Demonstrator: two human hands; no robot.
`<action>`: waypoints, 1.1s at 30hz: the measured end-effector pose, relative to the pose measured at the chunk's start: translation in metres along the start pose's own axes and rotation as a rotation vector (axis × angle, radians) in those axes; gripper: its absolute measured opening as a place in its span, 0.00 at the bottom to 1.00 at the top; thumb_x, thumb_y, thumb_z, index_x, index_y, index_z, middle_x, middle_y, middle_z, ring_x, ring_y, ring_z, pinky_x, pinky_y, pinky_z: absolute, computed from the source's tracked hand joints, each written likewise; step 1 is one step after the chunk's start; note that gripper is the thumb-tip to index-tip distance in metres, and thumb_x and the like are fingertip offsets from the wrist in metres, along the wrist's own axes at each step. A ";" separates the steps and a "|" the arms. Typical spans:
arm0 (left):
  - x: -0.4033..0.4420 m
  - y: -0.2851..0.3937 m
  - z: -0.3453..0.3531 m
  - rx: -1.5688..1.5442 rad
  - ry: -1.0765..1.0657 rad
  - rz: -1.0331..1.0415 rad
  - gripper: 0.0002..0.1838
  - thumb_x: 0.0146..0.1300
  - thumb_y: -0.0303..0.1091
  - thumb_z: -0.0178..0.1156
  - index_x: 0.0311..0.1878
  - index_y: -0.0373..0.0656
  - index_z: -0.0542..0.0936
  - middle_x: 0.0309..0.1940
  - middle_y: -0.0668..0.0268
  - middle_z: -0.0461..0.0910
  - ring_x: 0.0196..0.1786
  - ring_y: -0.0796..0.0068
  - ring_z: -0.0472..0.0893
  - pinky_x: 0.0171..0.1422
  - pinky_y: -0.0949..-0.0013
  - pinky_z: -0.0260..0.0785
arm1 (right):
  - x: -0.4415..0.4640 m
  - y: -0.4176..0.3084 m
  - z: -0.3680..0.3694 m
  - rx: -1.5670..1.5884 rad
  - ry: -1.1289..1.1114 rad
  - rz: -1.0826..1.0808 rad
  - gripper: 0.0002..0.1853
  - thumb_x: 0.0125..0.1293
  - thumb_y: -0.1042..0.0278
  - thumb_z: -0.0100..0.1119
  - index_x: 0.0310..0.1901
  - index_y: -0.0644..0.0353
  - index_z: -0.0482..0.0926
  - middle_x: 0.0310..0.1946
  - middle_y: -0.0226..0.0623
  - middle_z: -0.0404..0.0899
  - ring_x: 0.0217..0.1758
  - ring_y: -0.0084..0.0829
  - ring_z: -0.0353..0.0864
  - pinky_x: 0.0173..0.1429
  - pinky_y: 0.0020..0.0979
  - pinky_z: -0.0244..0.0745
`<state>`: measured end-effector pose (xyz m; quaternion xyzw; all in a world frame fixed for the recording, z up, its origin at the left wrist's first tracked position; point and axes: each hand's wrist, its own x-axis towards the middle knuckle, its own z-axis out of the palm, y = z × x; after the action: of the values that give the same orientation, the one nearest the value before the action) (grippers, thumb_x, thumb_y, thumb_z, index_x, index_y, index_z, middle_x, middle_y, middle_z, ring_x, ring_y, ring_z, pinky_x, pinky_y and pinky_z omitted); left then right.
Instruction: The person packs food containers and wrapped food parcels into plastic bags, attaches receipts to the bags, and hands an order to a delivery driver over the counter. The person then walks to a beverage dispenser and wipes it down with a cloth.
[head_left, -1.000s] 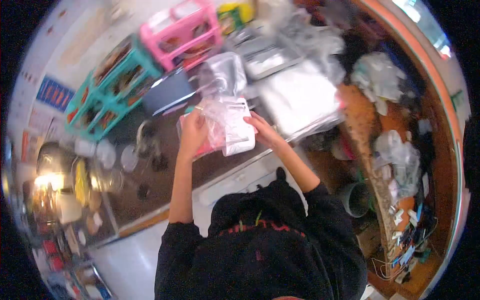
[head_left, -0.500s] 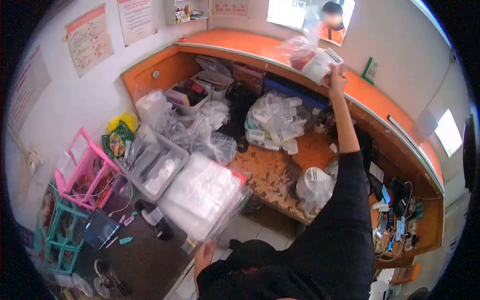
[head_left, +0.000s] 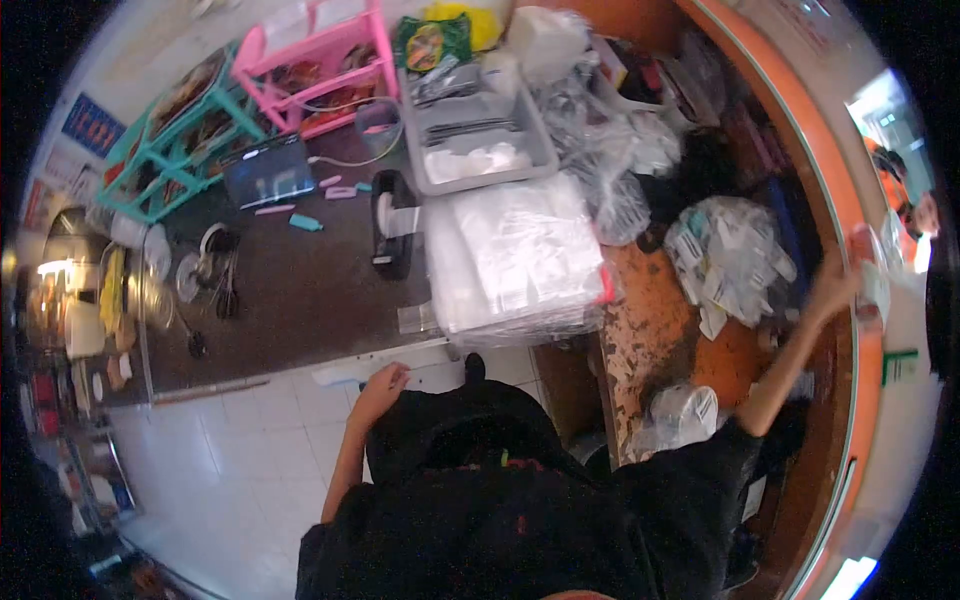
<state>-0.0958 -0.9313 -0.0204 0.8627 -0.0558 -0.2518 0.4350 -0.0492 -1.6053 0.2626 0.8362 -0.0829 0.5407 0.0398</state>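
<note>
My right arm reaches out to the right, and my right hand point(head_left: 832, 290) is at the orange ledge under the window. Its fingers, smeared by motion, meet a clear plastic bag point(head_left: 872, 285) with a white and red item inside. My left hand point(head_left: 380, 390) hangs by my lap at the dark table's front edge, fingers loosely bent and nothing in them. In front of me lies a thick stack of clear plastic bags point(head_left: 520, 250). A tape dispenser point(head_left: 390, 225) stands to its left.
A grey bin point(head_left: 480, 130), pink rack point(head_left: 320, 70) and teal rack point(head_left: 180, 140) line the wall. Bagged parcels point(head_left: 730, 260) and a white roll-shaped bundle point(head_left: 685, 410) sit on the worn orange desk point(head_left: 650, 310). Another person point(head_left: 900, 190) is beyond the window.
My view has swung left and down. My right hand has carried the bag across the ledge towards the window, where the other person now appears closer. My left hand stays low by my body.
</note>
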 end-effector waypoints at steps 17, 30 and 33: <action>0.172 0.019 0.021 -0.530 0.438 -0.006 0.22 0.50 0.39 0.65 0.47 0.39 0.76 0.35 0.63 0.79 0.38 0.74 0.78 0.41 0.72 0.69 | -0.290 -0.361 0.117 0.817 -0.956 -0.280 0.20 0.55 0.74 0.55 0.51 0.54 0.71 0.54 0.38 0.67 0.57 0.42 0.64 0.60 0.41 0.59; 0.038 0.004 -0.047 -1.337 -0.028 0.001 0.14 0.57 0.28 0.59 0.46 0.36 0.73 0.40 0.62 0.77 0.44 0.74 0.78 0.51 0.73 0.71 | -0.238 -0.507 0.028 1.143 -1.350 0.162 0.16 0.58 0.58 0.59 0.29 0.67 0.74 0.17 0.42 0.74 0.20 0.30 0.74 0.27 0.29 0.69; -0.012 -0.013 -0.083 -1.336 0.038 0.004 0.15 0.57 0.30 0.60 0.46 0.35 0.73 0.40 0.63 0.78 0.42 0.77 0.78 0.46 0.76 0.71 | -0.224 -0.576 -0.005 1.187 -1.466 -0.038 0.19 0.54 0.55 0.62 0.29 0.67 0.75 0.19 0.43 0.74 0.20 0.28 0.72 0.27 0.31 0.67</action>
<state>-0.0683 -0.8598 0.0152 0.4120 0.1182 -0.2160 0.8773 -0.0388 -1.0173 0.0738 0.8527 0.2152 -0.1671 -0.4457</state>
